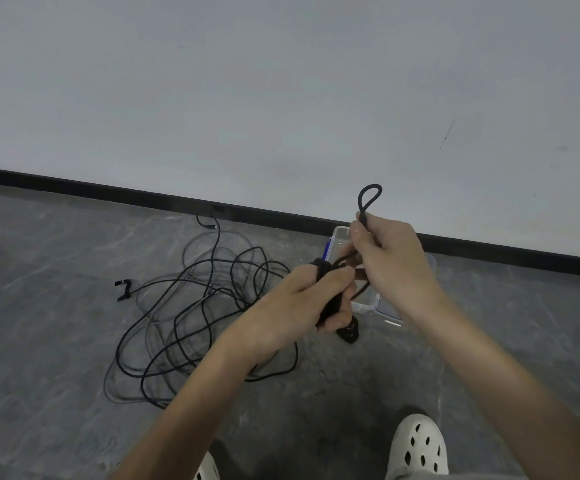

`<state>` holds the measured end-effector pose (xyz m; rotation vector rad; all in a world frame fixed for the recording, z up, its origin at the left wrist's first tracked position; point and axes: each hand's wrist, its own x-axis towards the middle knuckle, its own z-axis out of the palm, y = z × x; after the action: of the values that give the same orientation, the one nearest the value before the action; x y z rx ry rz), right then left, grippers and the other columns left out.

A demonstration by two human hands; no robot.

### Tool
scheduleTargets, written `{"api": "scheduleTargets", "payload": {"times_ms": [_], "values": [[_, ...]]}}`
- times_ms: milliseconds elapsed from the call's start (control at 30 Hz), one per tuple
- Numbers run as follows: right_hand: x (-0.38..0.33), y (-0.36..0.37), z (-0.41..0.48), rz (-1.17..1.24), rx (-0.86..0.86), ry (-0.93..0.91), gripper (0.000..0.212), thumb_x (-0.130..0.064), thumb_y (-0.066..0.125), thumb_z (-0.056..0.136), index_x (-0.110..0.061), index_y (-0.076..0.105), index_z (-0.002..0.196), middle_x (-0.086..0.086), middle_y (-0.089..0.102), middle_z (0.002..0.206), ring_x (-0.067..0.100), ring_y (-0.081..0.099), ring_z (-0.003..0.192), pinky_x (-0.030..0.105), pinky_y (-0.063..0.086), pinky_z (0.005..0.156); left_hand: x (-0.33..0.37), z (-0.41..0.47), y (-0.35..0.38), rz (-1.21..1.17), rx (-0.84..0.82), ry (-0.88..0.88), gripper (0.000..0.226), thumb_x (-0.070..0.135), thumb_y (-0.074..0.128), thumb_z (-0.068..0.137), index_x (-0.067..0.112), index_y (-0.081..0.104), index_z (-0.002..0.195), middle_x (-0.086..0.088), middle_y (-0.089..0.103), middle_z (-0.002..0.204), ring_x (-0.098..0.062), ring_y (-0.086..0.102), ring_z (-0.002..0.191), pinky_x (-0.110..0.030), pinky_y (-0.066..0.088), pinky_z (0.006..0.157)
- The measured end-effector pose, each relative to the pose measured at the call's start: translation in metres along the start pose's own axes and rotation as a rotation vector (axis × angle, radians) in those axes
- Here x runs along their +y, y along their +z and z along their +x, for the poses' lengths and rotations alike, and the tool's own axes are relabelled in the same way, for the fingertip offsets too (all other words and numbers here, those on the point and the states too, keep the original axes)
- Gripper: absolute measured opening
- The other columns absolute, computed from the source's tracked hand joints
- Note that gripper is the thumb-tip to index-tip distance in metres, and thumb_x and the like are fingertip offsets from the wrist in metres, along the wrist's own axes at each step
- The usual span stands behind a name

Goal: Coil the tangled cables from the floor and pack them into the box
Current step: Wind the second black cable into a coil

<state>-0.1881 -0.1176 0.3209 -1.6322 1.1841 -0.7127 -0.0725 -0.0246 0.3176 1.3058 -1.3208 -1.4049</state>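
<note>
The left hand point(302, 299) grips one black cable bundle point(349, 332). The right hand point(390, 258) pinches its loop point(360, 202). More cables point(205, 308) lie on the floor point(56, 341) beside one box point(364, 304) near the wall point(281, 98).

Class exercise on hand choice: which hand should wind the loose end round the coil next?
Probably right: the right hand pinches the free loop, while the left hand grips the coil.

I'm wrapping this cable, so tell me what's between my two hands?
A short stretch of black cable runs from the coil in the left hand to the right hand, which pinches its loop. In the head view, the box shows behind.
</note>
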Motion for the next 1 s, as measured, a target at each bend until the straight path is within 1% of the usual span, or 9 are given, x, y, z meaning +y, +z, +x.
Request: {"api": "scheduleTargets", "payload": {"times_ms": [133,233,300,367,433,567,733,867,1000], "values": [[0.005,-0.007,0.004,-0.167,0.013,-0.058,0.031,-0.022,0.049,0.1,-0.002,0.061,0.079,-0.009,0.063,0.055,0.003,0.056,0.046,0.027,0.046,0.055,0.001,0.0,0.002,-0.009,-0.05,-0.023,0.037,0.029,0.035,0.105,0.016,0.049,0.073,0.006,0.043,0.049,-0.014,0.037,0.053,-0.028,0.037,0.066],[0.007,-0.015,0.009,-0.207,0.168,-0.097,0.015,-0.028,0.066,0.09,-0.014,0.064,0.094,-0.007,0.069,0.071,0.004,0.062,0.068,0.012,0.043,0.061,0.0,0.0,0.0,-0.044,-0.007,-0.014,0.037,0.028,0.035,0.105,0.017,0.049,0.072,0.007,0.043,0.049,-0.012,0.039,0.051,-0.024,0.039,0.064],[0.008,-0.019,0.012,-0.207,0.246,-0.13,0.011,-0.024,0.07,0.087,-0.015,0.064,0.091,-0.012,0.066,0.071,-0.002,0.062,0.07,0.007,0.044,0.063,-0.002,0.001,-0.002,-0.061,0.056,-0.003,0.037,0.028,0.035,0.105,0.016,0.048,0.072,0.007,0.043,0.048,-0.01,0.039,0.049,-0.023,0.039,0.062],[0.008,-0.018,0.012,-0.235,0.272,-0.199,0.007,-0.014,0.063,0.091,-0.013,0.065,0.084,-0.014,0.064,0.066,-0.002,0.062,0.067,0.018,0.049,0.071,-0.004,0.003,-0.003,-0.069,0.108,0.005,0.037,0.027,0.036,0.104,0.015,0.049,0.072,0.007,0.045,0.047,-0.01,0.04,0.048,-0.022,0.04,0.06],[0.009,-0.015,0.012,-0.217,0.294,-0.255,0.017,-0.006,0.055,0.094,-0.014,0.063,0.082,-0.01,0.064,0.065,0.008,0.063,0.065,0.026,0.05,0.072,-0.006,0.004,-0.003,-0.084,0.14,0.01,0.038,0.027,0.037,0.104,0.015,0.05,0.071,0.007,0.046,0.048,-0.009,0.042,0.048,-0.02,0.04,0.058],[0.011,-0.014,0.017,-0.059,0.375,-0.273,0.024,-0.002,0.049,0.094,-0.021,0.059,0.083,-0.012,0.06,0.058,0.006,0.055,0.051,0.017,0.044,0.058,-0.008,0.004,-0.007,-0.238,0.205,0.001,0.038,0.028,0.04,0.104,0.019,0.051,0.069,0.006,0.045,0.05,-0.009,0.041,0.048,-0.019,0.037,0.052],[0.016,-0.028,0.027,-0.039,0.446,-0.269,0.023,-0.005,0.045,0.096,-0.013,0.065,0.089,-0.006,0.057,0.062,0.011,0.05,0.054,0.026,0.044,0.06,-0.005,0.001,-0.016,-0.472,0.204,0.078,0.035,0.032,0.044,0.101,0.023,0.055,0.068,0.007,0.041,0.05,-0.008,0.037,0.047,-0.021,0.033,0.053],[0.018,-0.032,0.028,-0.166,0.459,-0.352,0.025,-0.006,0.045,0.097,-0.008,0.065,0.084,-0.007,0.053,0.06,0.002,0.047,0.054,0.011,0.035,0.057,-0.001,0.001,-0.026,-0.612,0.29,0.115,0.026,0.035,0.052,0.088,0.021,0.055,0.066,0.007,0.039,0.05,-0.009,0.035,0.047,-0.022,0.031,0.053],[0.022,-0.027,0.024,-0.287,0.384,-0.344,0.023,-0.004,0.043,0.098,-0.006,0.063,0.087,-0.008,0.052,0.06,0.001,0.049,0.055,0.008,0.034,0.055,-0.004,0.002,-0.033,-0.683,0.387,0.122,0.026,0.03,0.047,0.095,0.019,0.052,0.072,0.008,0.039,0.05,-0.009,0.034,0.048,-0.026,0.028,0.06]]}}
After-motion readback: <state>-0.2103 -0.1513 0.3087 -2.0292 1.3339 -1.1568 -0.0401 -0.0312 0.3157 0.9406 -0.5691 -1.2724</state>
